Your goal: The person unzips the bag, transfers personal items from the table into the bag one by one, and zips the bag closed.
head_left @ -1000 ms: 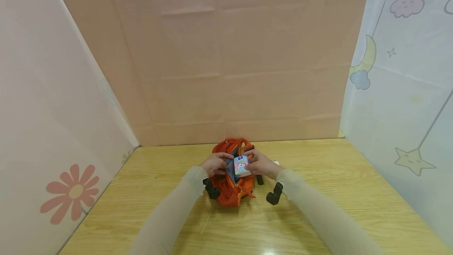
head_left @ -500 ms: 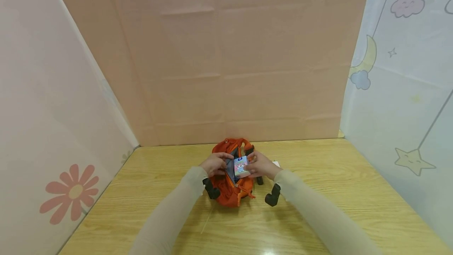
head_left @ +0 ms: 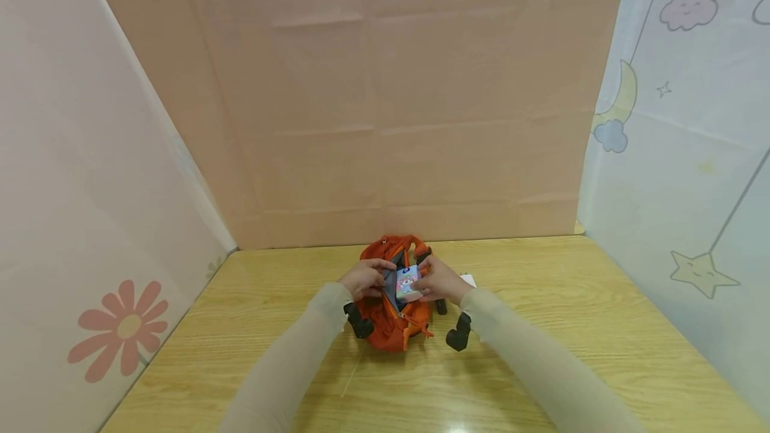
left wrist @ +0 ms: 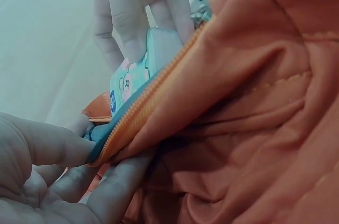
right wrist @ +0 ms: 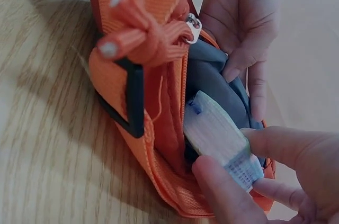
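The left hand [head_left: 363, 278] is at the left side of the orange backpack [head_left: 385, 334]. Its fingers grip the left edge of the opening: the left wrist view shows them placed on both sides of the fabric along the orange zipper [left wrist: 145, 105], with the gap between them closed down to the fabric thickness.

The right hand [head_left: 444, 281] is at the right side of the opening. Its fingers pinch a small printed pack [head_left: 406, 284] between the thumb and the opposing fingertips; they are spread only to the width of the pack.

The pack sits tilted in the mouth of the backpack, between the two hands. Its upper part projects above the zipper edge; its lower end lies within the opening, beside the grey lining [right wrist: 209, 73].

Both forearms extend from the near side toward the far side and converge on the backpack: the left sleeve [head_left: 289, 353] angles to the right, the right sleeve [head_left: 535, 353] to the left.

The backpack rests on the wooden surface [head_left: 240, 333], opening upward. A white object [head_left: 469, 280], partly hidden, lies to the right, behind the right wrist.
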Motion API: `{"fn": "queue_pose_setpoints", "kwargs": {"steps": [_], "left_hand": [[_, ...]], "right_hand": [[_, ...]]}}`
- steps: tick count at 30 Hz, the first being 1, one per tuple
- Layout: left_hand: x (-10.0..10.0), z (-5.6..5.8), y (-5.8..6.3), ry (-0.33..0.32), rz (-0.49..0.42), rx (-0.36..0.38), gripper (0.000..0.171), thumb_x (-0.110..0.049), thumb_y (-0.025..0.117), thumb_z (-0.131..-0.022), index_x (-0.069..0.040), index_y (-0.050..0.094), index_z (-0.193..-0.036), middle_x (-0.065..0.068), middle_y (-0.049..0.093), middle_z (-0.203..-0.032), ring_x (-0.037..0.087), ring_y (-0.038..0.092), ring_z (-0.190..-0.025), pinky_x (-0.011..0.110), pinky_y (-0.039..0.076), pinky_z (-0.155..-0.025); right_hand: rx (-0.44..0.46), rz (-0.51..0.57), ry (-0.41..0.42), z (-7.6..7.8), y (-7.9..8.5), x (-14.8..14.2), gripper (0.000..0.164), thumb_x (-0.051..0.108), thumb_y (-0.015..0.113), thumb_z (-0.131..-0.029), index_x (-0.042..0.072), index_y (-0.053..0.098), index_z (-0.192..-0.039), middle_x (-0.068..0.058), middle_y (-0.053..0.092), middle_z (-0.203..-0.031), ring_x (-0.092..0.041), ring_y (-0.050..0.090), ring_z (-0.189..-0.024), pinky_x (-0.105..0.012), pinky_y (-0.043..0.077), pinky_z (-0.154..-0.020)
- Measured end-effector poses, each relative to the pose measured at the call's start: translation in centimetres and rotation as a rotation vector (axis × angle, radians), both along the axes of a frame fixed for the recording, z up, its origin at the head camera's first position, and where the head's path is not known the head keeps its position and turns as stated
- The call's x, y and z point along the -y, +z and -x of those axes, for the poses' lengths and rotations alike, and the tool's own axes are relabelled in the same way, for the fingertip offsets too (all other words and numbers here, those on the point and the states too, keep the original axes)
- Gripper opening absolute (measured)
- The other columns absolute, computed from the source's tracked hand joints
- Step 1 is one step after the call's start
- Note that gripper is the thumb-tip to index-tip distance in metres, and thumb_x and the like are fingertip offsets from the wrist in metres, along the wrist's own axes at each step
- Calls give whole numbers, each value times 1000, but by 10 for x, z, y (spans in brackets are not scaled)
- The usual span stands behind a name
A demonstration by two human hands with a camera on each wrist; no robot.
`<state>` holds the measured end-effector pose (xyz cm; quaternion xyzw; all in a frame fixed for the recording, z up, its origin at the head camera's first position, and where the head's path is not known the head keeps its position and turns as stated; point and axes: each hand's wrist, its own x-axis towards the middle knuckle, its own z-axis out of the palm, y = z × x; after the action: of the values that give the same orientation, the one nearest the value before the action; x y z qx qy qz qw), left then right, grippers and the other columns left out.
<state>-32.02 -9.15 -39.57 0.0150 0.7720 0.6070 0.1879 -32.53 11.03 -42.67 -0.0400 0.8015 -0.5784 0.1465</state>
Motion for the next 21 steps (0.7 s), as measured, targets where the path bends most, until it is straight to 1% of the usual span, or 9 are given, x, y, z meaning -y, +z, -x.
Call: {"fn": "queue_pose_setpoints", "kwargs": {"steps": [5,8,14,17,21], "left_hand": [[1,15,-15,-4,5,-1,43,10,50,-88,-4,60,-127,14,57,-110,19,55,-78,31,52,-67],[2,20,-19,-7,0,1,43,10,51,-88,-5,61,-127,13,57,-109,20,56,-78,32,53,-66],[3,20,-17,-5,1,4,43,11,51,-87,-5,61,-126,11,57,-106,20,56,-79,32,53,-67],[4,19,-17,-1,9,0,43,11,51,-87,-5,62,-126,11,57,-106,20,56,-79,32,53,-67],[4,19,-17,-1,10,-4,42,10,51,-87,-5,62,-126,10,57,-105,20,55,-79,32,53,-67]], "right_hand": [[2,-10,3,0,1,1,43,2,69,-85,-1,41,-117,-18,53,-96,-22,60,-68,-39,57,-69],[-8,-33,1,0,2,2,42,4,70,-85,0,43,-117,-17,55,-96,-22,62,-67,-39,57,-68],[-49,-95,11,-1,2,1,41,6,70,-85,-1,46,-117,-14,60,-91,-19,60,-64,-36,56,-66],[-56,-97,16,0,2,2,41,5,70,-85,-4,47,-118,-13,60,-89,-16,59,-64,-34,56,-66],[-34,-86,5,2,2,3,42,3,70,-84,-6,49,-120,-13,61,-87,-16,57,-65,-33,56,-65]]}}
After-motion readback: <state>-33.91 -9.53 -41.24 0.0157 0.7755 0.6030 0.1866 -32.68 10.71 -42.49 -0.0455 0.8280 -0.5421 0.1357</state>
